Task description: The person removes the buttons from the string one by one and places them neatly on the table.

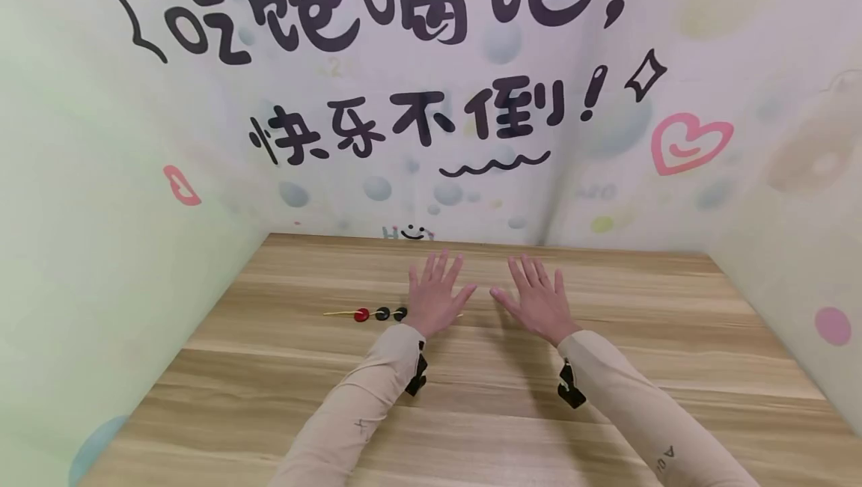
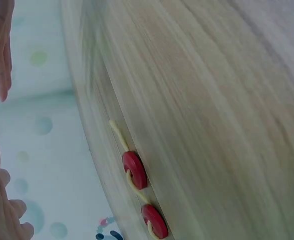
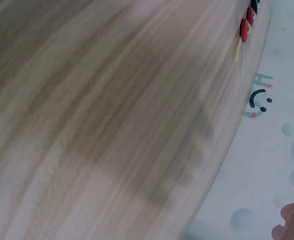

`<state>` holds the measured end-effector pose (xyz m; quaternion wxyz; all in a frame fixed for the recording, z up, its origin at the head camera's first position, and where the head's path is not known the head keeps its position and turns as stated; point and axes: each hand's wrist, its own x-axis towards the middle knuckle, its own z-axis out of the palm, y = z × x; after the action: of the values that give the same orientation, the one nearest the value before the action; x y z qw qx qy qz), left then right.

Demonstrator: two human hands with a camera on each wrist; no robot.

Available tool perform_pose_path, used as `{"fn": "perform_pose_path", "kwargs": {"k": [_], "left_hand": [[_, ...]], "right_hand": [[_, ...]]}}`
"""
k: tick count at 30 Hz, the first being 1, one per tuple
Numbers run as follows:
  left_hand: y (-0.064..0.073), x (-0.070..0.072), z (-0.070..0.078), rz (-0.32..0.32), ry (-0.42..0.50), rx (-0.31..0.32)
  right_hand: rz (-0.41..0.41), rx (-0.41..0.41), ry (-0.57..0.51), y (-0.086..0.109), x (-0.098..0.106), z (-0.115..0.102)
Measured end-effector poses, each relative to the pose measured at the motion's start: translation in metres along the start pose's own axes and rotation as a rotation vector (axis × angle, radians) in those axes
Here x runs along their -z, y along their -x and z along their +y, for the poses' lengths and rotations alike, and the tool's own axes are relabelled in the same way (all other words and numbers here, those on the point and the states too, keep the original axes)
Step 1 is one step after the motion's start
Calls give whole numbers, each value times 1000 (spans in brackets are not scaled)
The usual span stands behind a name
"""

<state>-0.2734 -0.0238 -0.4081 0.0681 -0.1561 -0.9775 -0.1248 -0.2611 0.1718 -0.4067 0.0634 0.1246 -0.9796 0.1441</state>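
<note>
A yellow cord (image 1: 340, 313) threaded with red and black button-like discs lies across the table. Its left part shows a red disc (image 1: 361, 315) and two black ones (image 1: 382, 313). My left hand (image 1: 434, 300) is held over the right part of the cord, palm down with fingers spread, and hides that part in the head view. Two red discs (image 2: 134, 170) near the cord's right end show in the left wrist view. To the right, my right hand (image 1: 541, 307) is also palm down above the table, fingers spread, holding nothing. The thumbs point toward each other, apart.
The wood-grain table (image 1: 471, 427) meets a printed fabric wall (image 1: 417, 195) just beyond the fingertips. More fabric walls rise at the left and right sides. Both forearms wear beige sleeves (image 1: 357, 412) with black wrist devices (image 1: 571, 390).
</note>
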Motion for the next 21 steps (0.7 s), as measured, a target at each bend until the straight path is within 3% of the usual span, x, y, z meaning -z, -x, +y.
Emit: {"fn": "perform_pose_path", "kwargs": {"k": [16, 21], "left_hand": [[8, 9, -39, 34, 85, 5], [13, 11, -58, 29, 88, 57]], "right_hand": [[110, 80, -79, -5, -8, -8], [158, 121, -92, -9, -14, -14]]}}
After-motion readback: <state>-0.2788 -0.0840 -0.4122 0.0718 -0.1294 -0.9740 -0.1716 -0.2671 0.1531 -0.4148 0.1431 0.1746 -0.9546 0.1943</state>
